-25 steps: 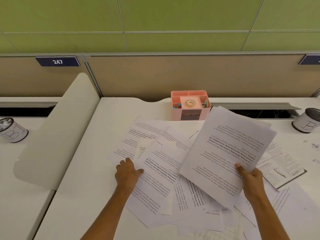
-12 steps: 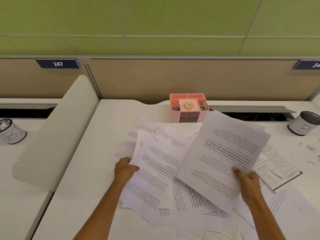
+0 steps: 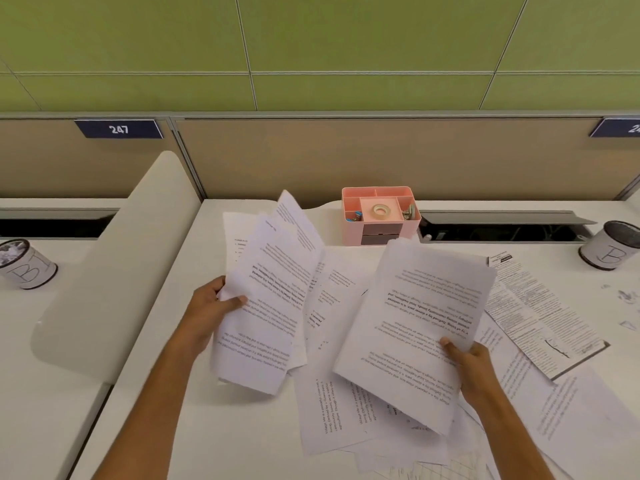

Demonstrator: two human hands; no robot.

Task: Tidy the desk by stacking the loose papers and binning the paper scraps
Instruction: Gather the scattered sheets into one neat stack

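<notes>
My left hand grips a bundle of several printed sheets at its left edge and holds it lifted above the white desk. My right hand pinches another batch of printed sheets at its lower right corner, also raised off the desk. More loose papers lie fanned out on the desk beneath both batches. A folded printed leaflet lies flat to the right. Small paper scraps are scattered at the far right of the desk.
A pink desk organiser with a tape roll stands at the back centre. A white tin marked B stands at the back right, and another tin with crumpled paper sits on the neighbouring desk left. A curved white divider separates the desks.
My left hand has gathered sheets from the left of the pile and lifted them off the desk. My right hand keeps holding its batch, shifted slightly right.
</notes>
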